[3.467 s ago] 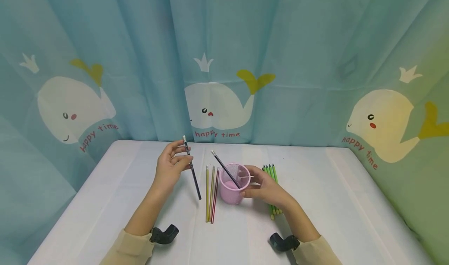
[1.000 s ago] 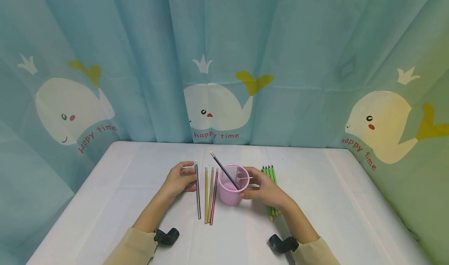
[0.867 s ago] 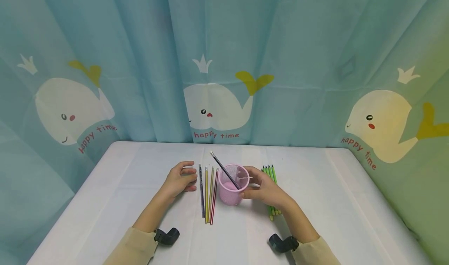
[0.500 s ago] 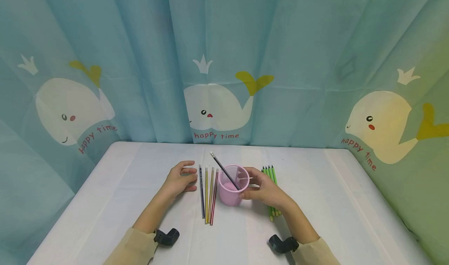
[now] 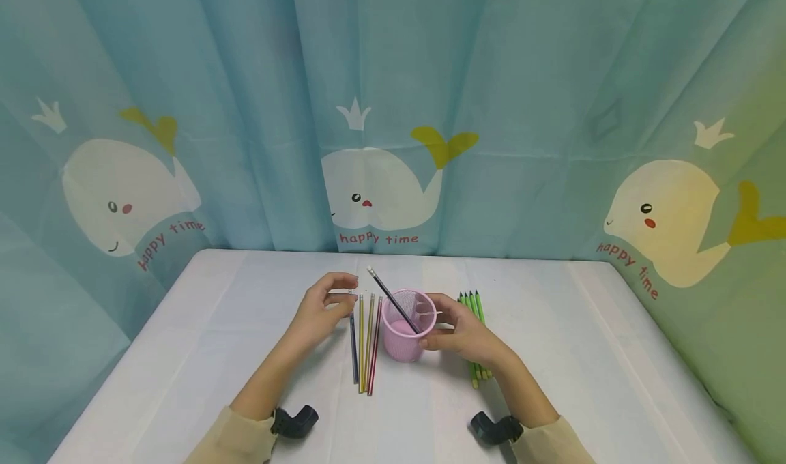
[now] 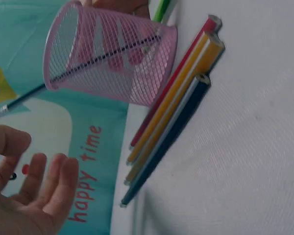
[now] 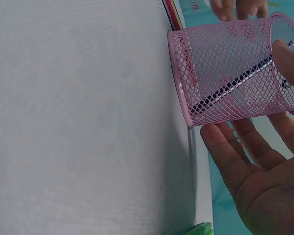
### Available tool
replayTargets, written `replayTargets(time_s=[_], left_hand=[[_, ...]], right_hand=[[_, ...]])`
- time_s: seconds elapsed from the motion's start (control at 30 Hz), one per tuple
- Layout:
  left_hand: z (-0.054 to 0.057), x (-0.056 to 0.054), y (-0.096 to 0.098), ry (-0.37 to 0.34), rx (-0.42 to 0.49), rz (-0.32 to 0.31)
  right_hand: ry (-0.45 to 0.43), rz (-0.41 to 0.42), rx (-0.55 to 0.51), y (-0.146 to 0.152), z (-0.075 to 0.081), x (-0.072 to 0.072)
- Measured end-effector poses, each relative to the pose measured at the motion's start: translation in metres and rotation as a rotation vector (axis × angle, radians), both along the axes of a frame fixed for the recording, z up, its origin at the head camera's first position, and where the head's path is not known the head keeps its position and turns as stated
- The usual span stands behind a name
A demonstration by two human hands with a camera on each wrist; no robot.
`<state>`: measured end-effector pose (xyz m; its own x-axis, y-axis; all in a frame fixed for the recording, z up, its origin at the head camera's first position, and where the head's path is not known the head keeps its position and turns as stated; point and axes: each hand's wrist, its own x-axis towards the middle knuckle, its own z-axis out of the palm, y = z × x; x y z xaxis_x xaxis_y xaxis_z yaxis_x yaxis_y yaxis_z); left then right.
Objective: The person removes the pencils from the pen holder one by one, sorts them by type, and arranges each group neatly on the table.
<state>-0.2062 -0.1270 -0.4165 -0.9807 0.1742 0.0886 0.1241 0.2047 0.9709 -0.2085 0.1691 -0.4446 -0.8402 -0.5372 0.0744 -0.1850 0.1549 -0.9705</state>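
Note:
My left hand [image 5: 319,316] hovers at the far ends of the loose pencils, fingers loosely bent and nothing between them. In the left wrist view that hand [image 6: 32,203] is apart from them. Below it a dark blue pencil [image 5: 354,355] lies at the left of the row, beside two yellow pencils [image 5: 361,355] and a red pencil [image 5: 374,361]. With thumb and fingers round its right side, my right hand [image 5: 467,331] holds a pink mesh pencil cup [image 5: 402,349]. The cup stands upright; one black pencil [image 5: 385,291] leans inside it, eraser end up.
Several green pencils [image 5: 482,307] lie side by side right of the cup, partly behind the right hand and wrist. A white-covered table [image 5: 583,355] bears everything. Behind its far edge hangs a blue curtain [image 5: 540,198] with whale prints.
My left hand laid the dark pencil beside the yellow ones and let it go. It has since moved up and right over the pencils' far ends. The right hand stays on the cup.

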Motion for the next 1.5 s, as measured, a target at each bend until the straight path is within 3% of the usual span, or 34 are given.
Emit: replayTargets(time_s=[0.3, 0.5, 0.67, 0.9, 1.1, 1.5], left_hand=[[0.007, 0.012, 0.01, 0.209, -0.102, -0.068], [0.008, 0.016, 0.015, 0.218, -0.144, -0.116], [0.006, 0.016, 0.017, 0.231, -0.139, -0.174], [0.004, 0.016, 0.018, 0.184, -0.137, -0.264], [0.001, 0.016, 0.018, 0.207, -0.143, -0.333], [0.005, 0.017, 0.02, 0.28, -0.126, -0.247]], right_hand=[[-0.001, 0.003, 0.001, 0.0, -0.001, 0.0], [-0.006, -0.007, 0.018, 0.001, -0.001, 0.0], [-0.009, 0.002, 0.007, 0.0, -0.001, -0.001], [-0.005, 0.007, 0.005, 0.001, -0.002, -0.001], [-0.001, 0.003, 0.01, 0.0, -0.001, -0.002], [0.001, 0.005, 0.012, 0.001, -0.003, -0.001]])
